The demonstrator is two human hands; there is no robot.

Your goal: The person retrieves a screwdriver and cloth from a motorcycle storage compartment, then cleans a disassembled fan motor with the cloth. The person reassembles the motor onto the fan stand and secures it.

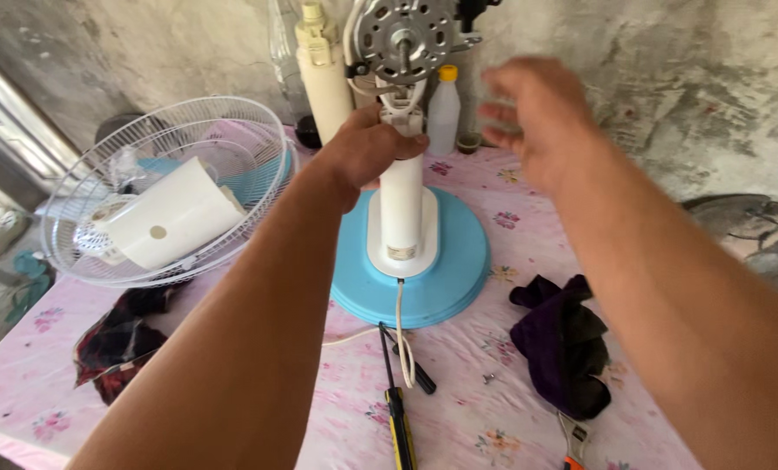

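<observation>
both forearms reach in over the table (511, 435). left hand (367, 148) is wrapped round the white fan stem (401, 204) just under the bare motor (404, 35), steadying it upright on its blue base (441, 278). right hand (537, 117) hovers spread and empty beside the motor. screwdriver (398, 409) lies near, within reach.
</observation>
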